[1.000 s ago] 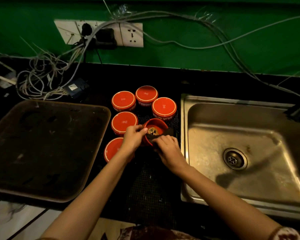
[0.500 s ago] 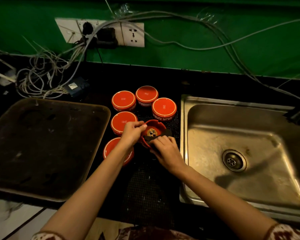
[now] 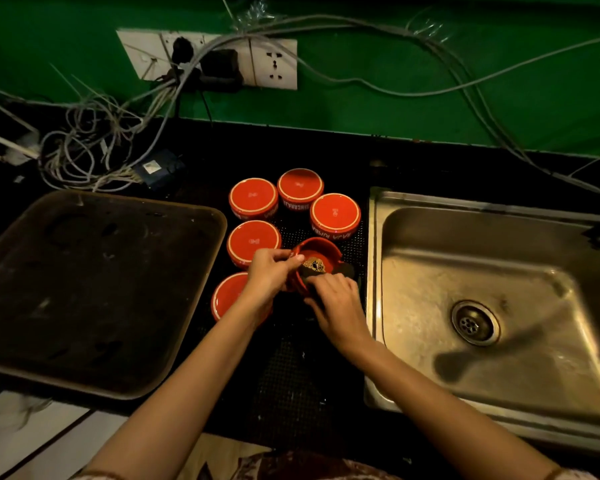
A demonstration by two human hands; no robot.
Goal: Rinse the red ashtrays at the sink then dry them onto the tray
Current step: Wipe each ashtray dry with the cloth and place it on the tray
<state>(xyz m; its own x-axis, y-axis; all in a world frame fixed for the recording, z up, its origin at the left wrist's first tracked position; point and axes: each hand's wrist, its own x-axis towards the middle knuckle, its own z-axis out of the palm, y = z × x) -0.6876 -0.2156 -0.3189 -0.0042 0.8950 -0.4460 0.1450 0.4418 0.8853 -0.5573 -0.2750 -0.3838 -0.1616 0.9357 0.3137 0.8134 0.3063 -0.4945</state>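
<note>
Left hand (image 3: pixel 269 271) pinches the rim of one red ashtray (image 3: pixel 321 249), mouth up and tipped slightly toward the person, while the right hand (image 3: pixel 336 303) grips a dark cloth (image 3: pixel 343 270) against its near rim, on the worktop (image 3: pixel 326 150) between tray (image 3: pixel 84 289) and sink (image 3: pixel 413 289), beside five upturned ashtrays (image 3: pixel 253 199) (image 3: pixel 300 186) (image 3: pixel 335 213) (image 3: pixel 253 240) (image 3: pixel 229 294).

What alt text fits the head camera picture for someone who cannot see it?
A left-hand grip holds a red ashtray open side up while the right-hand grip presses a dark cloth on its rim. Five more ashtrays sit upside down beside it, between a metal tray and a steel sink.
</note>
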